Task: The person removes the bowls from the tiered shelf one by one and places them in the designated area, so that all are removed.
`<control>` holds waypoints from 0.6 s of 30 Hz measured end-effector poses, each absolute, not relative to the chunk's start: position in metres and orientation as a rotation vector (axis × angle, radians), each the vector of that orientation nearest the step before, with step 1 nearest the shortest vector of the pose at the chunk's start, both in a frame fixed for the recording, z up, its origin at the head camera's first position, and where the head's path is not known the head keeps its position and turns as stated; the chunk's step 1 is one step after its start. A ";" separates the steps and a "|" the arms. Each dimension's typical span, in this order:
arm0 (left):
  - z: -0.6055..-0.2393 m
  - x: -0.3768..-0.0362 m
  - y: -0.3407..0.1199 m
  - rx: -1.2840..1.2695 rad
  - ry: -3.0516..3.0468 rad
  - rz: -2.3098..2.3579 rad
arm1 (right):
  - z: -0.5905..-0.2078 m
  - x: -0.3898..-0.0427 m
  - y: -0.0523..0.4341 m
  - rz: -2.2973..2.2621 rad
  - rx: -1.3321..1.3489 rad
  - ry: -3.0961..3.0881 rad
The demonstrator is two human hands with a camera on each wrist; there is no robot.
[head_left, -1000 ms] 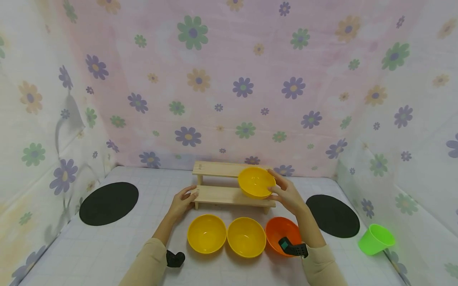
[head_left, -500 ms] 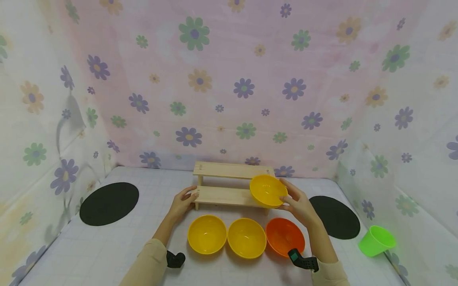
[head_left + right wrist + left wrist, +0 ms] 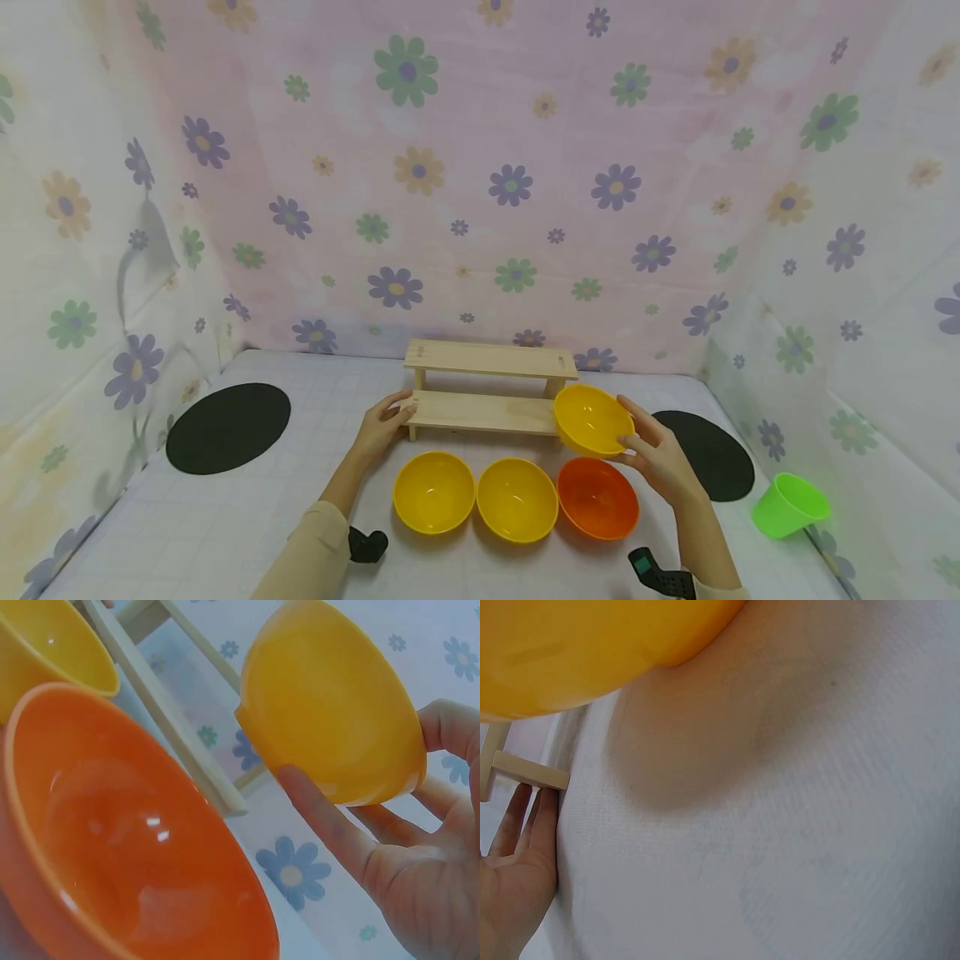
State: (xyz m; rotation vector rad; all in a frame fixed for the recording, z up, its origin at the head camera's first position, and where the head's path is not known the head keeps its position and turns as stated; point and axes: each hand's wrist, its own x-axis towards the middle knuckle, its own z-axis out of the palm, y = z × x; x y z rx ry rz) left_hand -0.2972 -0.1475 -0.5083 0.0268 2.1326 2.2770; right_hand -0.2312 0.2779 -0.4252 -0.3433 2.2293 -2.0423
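My right hand [image 3: 660, 454] holds a yellow bowl [image 3: 592, 421] by its right side, thumb and fingers spread round it. The bowl is raised and tilted beside the right end of the lower step of a wooden two-step stand [image 3: 480, 411]. In the right wrist view the underside of this yellow bowl [image 3: 330, 705] shows above the orange bowl [image 3: 142, 840]. My left hand [image 3: 381, 429] rests at the left end of the lower step. In the left wrist view its fairly straight fingers [image 3: 544, 817] touch the stand's leg [image 3: 532, 771].
Two yellow bowls [image 3: 433, 492] and an orange bowl [image 3: 597, 500] stand in a row before the stand. A black oval mat [image 3: 228, 427] lies left, another black mat [image 3: 708, 458] right. A green cup [image 3: 787, 504] stands at the far right. Flowered cloth [image 3: 465, 167] walls the table.
My right hand has moved right and toward me with the yellow bowl, from over the stand to past its right end. My left hand has stayed in place.
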 end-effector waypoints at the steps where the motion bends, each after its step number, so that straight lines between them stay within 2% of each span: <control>1: -0.508 -0.297 -0.148 0.025 2.131 2.279 | -0.426 -0.230 0.280 -2.047 -0.338 2.230; 18: -0.506 -0.296 -0.147 0.030 2.118 2.286 | -0.449 -0.208 0.317 -2.188 -0.343 2.179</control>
